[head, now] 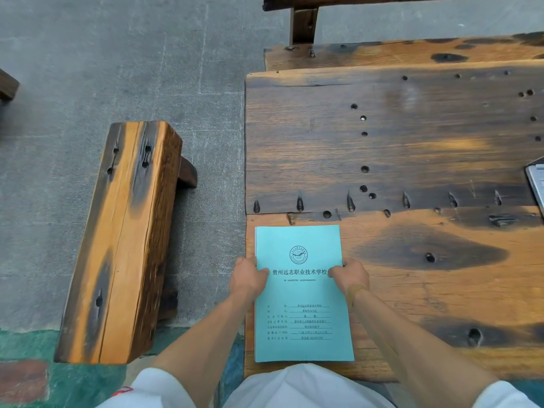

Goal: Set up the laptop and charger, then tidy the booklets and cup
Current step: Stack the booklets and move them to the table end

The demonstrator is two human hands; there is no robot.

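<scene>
Thin turquoise paper booklet with a round emblem and black printed characters on its cover lies flat at the near-left corner of the rough, dark-stained wooden plank table, its left long edge running close along the table's left edge, its bottom edge near the table's near edge. Left hand grips the booklet's left edge about a third of the way down: thumb over the cover, fingers curled at the edge; whether they pass under it cannot be made out. Right hand grips the right edge at the same height, thumb tip on the cover beside the title line, fingers curled round the margin. A yellowish band sits on the right wrist. Both forearms reach in from the bottom of view over white clothing. At the far right edge of the table, partly cut off by the frame, a light-coloured item with a dark border; too little shows to identify it. Left of the table, well apart from it, a heavy orange-and-black wooden bench stands on grey stone paving. A second timber plank lies beyond the table's far edge.
</scene>
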